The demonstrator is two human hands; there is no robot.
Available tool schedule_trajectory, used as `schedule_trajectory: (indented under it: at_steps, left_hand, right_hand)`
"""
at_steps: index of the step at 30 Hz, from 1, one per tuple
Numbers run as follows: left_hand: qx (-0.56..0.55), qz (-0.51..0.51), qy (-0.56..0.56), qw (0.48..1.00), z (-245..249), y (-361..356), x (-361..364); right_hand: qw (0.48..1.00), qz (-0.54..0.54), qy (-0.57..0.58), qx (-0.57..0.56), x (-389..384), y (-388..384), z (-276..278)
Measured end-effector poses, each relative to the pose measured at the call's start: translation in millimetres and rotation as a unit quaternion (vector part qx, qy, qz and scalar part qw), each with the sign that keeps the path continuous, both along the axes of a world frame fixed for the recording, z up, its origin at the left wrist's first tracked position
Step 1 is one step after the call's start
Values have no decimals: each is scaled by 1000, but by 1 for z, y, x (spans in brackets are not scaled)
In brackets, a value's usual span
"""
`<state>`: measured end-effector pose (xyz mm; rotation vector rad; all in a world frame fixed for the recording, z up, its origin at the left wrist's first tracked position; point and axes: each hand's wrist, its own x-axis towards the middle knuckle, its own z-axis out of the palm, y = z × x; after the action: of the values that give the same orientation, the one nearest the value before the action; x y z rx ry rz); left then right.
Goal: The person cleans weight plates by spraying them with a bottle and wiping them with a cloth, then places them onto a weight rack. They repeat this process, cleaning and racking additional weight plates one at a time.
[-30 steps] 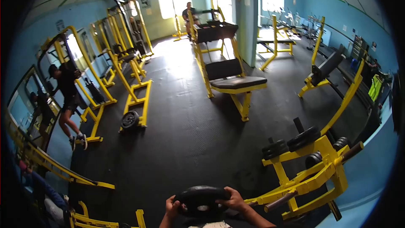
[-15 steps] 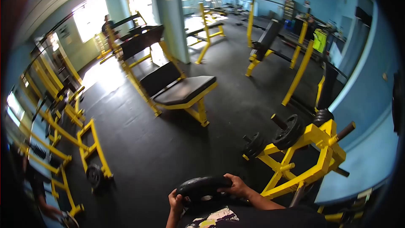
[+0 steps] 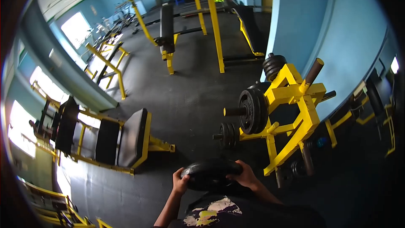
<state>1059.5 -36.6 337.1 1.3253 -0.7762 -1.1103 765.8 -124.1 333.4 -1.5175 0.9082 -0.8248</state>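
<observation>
A black weight plate [image 3: 211,169] is held in front of my torso, tilted nearly flat. On its left edge my left hand [image 3: 180,181] is closed, thumb on the near side. My right hand [image 3: 244,175] grips the right edge, with the fingers partly hidden under it. Ahead and to the right stands a yellow weight rack [image 3: 295,95]. Larger black plates [image 3: 253,110] hang on one of its pegs, smaller plates [image 3: 228,135] sit lower, and a stack of plates [image 3: 274,66] is at the back. A bare peg [image 3: 314,71] sticks up at the top right.
To the left is a padded yellow-framed bench [image 3: 133,137]. Another upright bench [image 3: 167,25] and a yellow post [image 3: 216,36] stand farther ahead. A blue wall [image 3: 354,38] runs along the right behind the rack. Black flooring [image 3: 177,101] lies between the equipment.
My view has swung to the right, so the rack is now nearer the middle and the padded bench lies farther left. Both hands still hold the weight plate.
</observation>
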Motion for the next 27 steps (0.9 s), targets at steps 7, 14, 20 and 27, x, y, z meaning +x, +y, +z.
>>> schedule_trajectory:
  at_steps: [7,14,20,27]
  left_hand:
    - [60,-154,-114,980,10,-181,34]
    - [123,-173,-55,976,-55,-305,81]
    - [112,-332,-176,920,-38,-382,67]
    - [87,-489,-93,863,-42,-455,39]
  right_hand:
    - [983,-162,-5,84,22,-90,-10]
    - [956,-282,8,82,48,-122,-9]
    - [921,-377,26,99,69,-138,-6]
    - [869,-463,113,131,106,-144,-29]
